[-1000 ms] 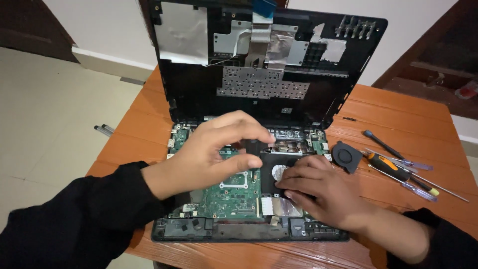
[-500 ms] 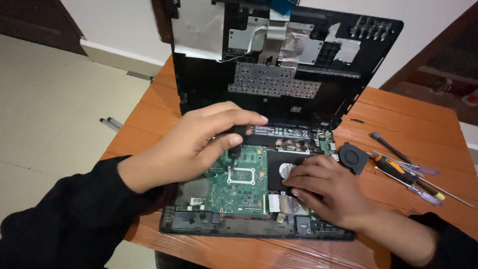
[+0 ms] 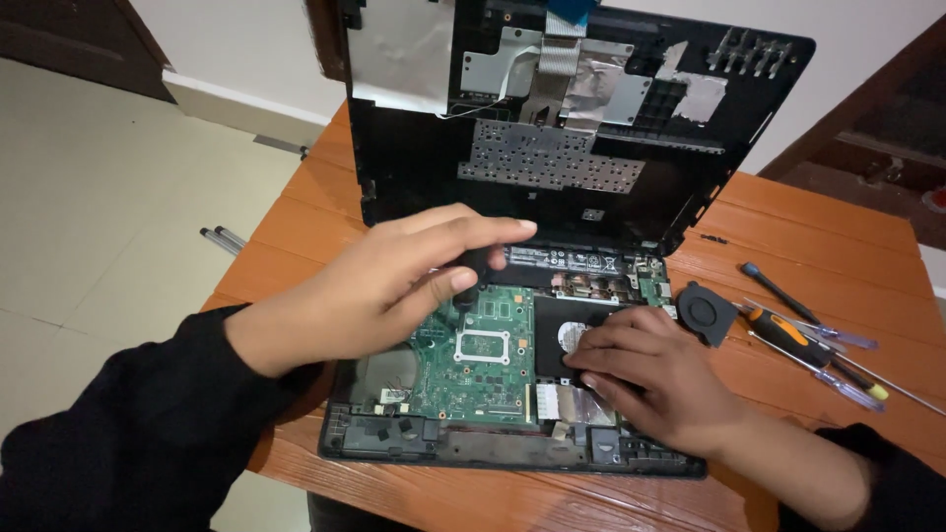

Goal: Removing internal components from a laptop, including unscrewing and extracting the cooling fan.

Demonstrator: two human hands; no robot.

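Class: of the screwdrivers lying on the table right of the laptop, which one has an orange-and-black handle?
The thick middle screwdriver; the all-dark one lies behind it, and the slimmer translucent-handled ones lie beside it.

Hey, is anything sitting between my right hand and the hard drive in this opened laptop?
Nothing visible. The right hand lies flat on the black hard drive already, fingers touching it. The left hand hovers further left, over the green motherboard, pinching a small dark part.

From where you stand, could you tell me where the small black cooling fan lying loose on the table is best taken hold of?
Grip the cooling fan by its outer rim, from above and from its right. It lies flat and apart on the wooden table, and the laptop base crowds its left side.
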